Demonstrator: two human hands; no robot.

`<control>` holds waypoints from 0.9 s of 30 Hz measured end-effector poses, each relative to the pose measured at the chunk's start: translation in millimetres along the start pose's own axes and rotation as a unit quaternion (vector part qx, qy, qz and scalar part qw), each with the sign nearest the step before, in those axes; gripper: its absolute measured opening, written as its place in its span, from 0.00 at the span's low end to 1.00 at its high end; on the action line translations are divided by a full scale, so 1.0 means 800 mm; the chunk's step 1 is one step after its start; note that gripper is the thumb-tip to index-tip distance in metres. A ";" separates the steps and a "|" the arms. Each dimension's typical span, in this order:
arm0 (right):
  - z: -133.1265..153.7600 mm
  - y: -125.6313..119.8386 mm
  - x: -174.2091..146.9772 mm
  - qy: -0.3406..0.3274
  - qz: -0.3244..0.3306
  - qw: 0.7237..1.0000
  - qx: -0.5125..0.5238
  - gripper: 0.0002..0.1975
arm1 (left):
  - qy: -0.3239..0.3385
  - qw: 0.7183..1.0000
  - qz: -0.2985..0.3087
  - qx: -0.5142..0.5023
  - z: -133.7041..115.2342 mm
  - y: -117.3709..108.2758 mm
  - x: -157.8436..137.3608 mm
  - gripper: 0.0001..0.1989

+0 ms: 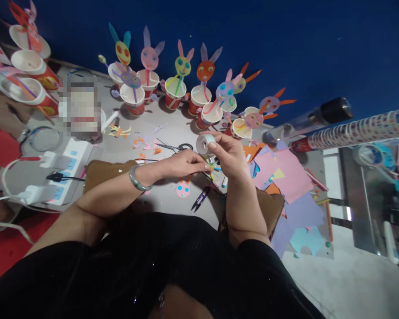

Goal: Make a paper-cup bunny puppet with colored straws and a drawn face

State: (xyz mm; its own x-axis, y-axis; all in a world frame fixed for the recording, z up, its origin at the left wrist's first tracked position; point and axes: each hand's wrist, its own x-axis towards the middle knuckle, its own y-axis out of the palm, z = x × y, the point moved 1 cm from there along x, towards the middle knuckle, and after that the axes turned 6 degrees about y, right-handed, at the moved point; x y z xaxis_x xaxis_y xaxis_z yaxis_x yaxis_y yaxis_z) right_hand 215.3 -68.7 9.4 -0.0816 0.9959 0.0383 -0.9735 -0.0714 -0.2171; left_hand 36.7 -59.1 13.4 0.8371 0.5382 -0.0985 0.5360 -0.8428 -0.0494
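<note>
My right hand [232, 154] grips a roll of tape [204, 145] between thumb and fingers, held up over the table. Just below it, my left hand [185, 163] is closed in a pinch, its fingertips near small bits of yellow, orange and green. What exactly lies in that pinch is too small to make out. A pink paper rabbit face [182, 189] with blue eyes lies on the table under my left hand. Close by are purple-handled thread snips [200, 199]. Beyond my left hand rest black-handled scissors [174, 147].
Several paper cups [173, 95] with paper rabbits stand along the blue wall [219, 26]. Coloured paper sheets [279, 166] pile up at right, below a long stack of cups [359, 130]. A power strip [69, 170] with plugged-in cables lies left. Paper scraps [146, 144] litter the middle.
</note>
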 end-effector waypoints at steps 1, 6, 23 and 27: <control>-0.002 0.001 0.001 0.005 0.005 1.000 0.006 0.23 | -0.004 1.000 -0.001 -0.008 -0.001 0.000 -0.001 0.25; -0.020 -0.002 0.007 0.018 0.019 0.999 0.030 0.20 | -0.003 0.998 0.000 -0.061 -0.003 -0.001 -0.003 0.22; -0.021 -0.013 0.013 -0.115 0.037 0.987 -0.110 0.13 | -0.045 0.975 0.006 -0.218 -0.001 -0.010 -0.003 0.19; -0.024 -0.014 0.015 -0.122 0.039 0.985 -0.118 0.14 | -0.028 0.976 0.002 -0.218 -0.002 -0.014 -0.003 0.19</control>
State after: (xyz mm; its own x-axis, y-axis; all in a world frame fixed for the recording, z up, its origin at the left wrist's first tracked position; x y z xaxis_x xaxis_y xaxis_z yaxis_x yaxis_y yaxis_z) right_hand 229.5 -54.8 -6.7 -0.2318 0.9428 0.2397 -0.8876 -0.1042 -0.4486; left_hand 28.8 -50.7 16.0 0.8389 0.5226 -0.1519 0.5379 -0.7541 0.3768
